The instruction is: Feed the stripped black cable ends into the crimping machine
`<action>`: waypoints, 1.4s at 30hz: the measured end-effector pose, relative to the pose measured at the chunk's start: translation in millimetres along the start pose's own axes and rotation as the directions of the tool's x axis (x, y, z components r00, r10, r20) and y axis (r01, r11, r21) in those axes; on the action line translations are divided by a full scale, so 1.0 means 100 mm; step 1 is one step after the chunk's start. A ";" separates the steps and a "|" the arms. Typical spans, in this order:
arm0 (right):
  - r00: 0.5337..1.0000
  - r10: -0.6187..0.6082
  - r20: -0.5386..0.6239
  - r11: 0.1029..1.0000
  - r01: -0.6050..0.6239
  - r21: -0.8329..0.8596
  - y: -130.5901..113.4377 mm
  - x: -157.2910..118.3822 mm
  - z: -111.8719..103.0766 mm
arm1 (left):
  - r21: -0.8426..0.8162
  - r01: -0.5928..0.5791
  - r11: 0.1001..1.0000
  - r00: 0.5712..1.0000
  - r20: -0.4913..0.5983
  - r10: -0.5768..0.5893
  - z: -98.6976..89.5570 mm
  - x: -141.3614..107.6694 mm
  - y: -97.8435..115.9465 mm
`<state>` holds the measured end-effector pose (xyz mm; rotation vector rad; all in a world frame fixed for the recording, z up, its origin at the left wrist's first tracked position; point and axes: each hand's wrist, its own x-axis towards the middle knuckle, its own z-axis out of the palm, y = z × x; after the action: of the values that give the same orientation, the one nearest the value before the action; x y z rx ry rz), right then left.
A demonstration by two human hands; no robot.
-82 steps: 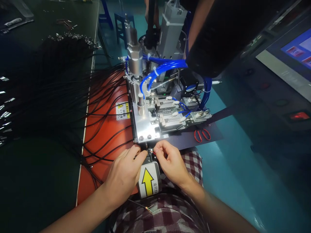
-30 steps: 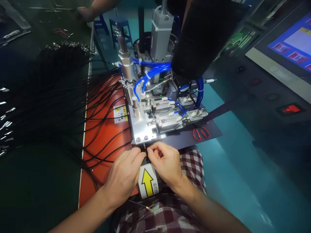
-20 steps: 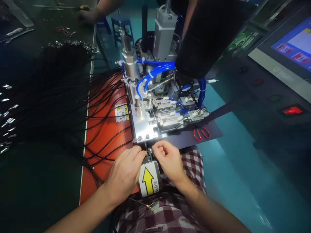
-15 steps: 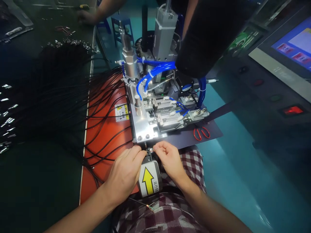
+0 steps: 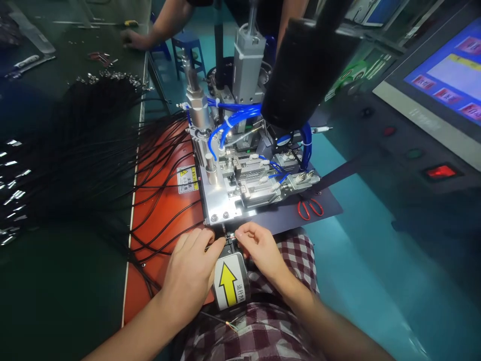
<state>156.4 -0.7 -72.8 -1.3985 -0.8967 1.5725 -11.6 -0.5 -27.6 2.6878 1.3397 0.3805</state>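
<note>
In the head view my left hand [image 5: 191, 268] is closed, thumb and forefinger pinching at the front of the machine; a black cable [image 5: 158, 249] runs in under its fingers. My right hand [image 5: 260, 249] pinches thin wire ends [image 5: 232, 236] just opposite, over the narrow feed track [image 5: 228, 245]. The fingertips cover most of what lies between them. Just below the hands sits a white label with a yellow arrow [image 5: 228, 285]. Another cable end with bare coloured wires [image 5: 232, 325] lies by my lap.
The metal machine [image 5: 240, 185] with blue air hoses [image 5: 240, 114] stands ahead. Several black cables cross the orange plate [image 5: 154, 220] from a large bundle [image 5: 75, 150] at left. Red-handled scissors [image 5: 310, 209] lie at right, near a touchscreen [image 5: 451, 75]. Another person's hand [image 5: 135, 40] rests on the far table.
My view has shifted slightly, so the screen and machine sit a little further left. Both hands stay at the feed track; the left forefinger looks more bent and raised.
</note>
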 end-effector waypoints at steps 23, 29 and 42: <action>0.991 0.058 0.117 0.980 -0.079 0.181 0.07 0.05 0.04 | 0.020 0.113 0.993 0.967 0.227 -0.115 -0.02 0.01 0.09; 0.997 -0.041 0.069 0.997 0.037 0.061 0.08 0.06 0.05 | -0.135 0.035 0.990 0.994 0.111 -0.020 0.08 0.00 0.02; 0.997 -0.042 0.059 0.986 0.032 0.162 0.15 0.03 0.10 | -0.196 0.064 0.979 0.998 0.033 -0.058 0.08 -0.07 0.01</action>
<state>144.6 -4.2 -86.5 -1.2189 -0.8084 1.6302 -12.9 -7.0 -36.6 2.4762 1.2995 0.4429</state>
